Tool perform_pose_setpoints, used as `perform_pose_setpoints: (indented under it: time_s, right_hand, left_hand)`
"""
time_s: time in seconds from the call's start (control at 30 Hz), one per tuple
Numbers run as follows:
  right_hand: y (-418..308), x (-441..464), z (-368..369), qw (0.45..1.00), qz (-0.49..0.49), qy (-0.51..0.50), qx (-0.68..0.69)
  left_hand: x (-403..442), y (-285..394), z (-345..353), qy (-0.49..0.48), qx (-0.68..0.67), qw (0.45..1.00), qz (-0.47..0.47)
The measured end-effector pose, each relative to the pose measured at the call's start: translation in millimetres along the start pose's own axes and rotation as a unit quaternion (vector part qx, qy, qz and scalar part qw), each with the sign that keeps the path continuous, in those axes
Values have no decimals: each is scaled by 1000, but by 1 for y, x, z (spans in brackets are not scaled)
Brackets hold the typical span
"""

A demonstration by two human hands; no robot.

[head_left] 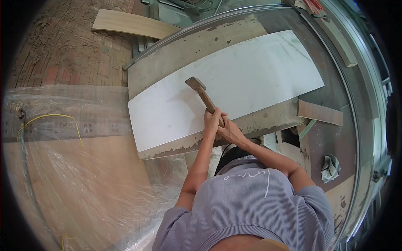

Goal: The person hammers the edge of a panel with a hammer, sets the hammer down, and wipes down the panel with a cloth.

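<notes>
ur L hand + R hand r clamped on a wood-handled hammer; smooth white panel just ahead, dirt-strewn floor off left

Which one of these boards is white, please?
The large white board under the hammer; the plank at upper left and the short piece at right look tan or brown.

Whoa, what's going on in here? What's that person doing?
A person in a greyish-purple top is holding a hammer. Their left hand and right hand are close together on its wooden handle. The hammer's head is over a big white board, but I can't tell whether it's touching. The board lies on a worn, stained panel, and clear plastic sheeting is spread off to the left.
</notes>
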State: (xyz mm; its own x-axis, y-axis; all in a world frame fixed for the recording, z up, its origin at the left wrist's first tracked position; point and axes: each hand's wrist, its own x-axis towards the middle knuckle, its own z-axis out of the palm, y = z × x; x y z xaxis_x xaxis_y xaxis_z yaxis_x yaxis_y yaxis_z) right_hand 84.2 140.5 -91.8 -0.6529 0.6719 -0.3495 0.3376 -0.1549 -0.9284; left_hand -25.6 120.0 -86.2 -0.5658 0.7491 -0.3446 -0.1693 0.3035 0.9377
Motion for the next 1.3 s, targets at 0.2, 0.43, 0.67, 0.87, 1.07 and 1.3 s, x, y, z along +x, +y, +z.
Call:
perform_pose_setpoints:
  time_s: [0.2, 0.43, 0.67, 0.87, 1.07, 1.3]
  right_hand:
    - [5, 2, -6, 999, -18, -31, 12]
    - [5, 1, -11, 999, -19, -45, 9]
    - [-4, 1, -31, 993, -22, -99, 56]
    - [-47, -25, -74, 996, -57, -48, 55]
    - [-74, -42, -121, 983, -162, 83, -2]
    - [-26, -43, -142, 983, -102, 149, 45]
  left_hand:
    - [-2, 3, 4, 9, 20, 1000, -9]
    - [-7, 9, 10, 30, 6, 999, -12]
    - [-13, 23, 25, 31, -7, 999, -37]
    - [-16, 61, 63, 6, 19, 999, 33]
    - [-46, 138, 123, -57, 5, 979, 196]
    - [-19, 82, 162, -119, 19, 982, 148]
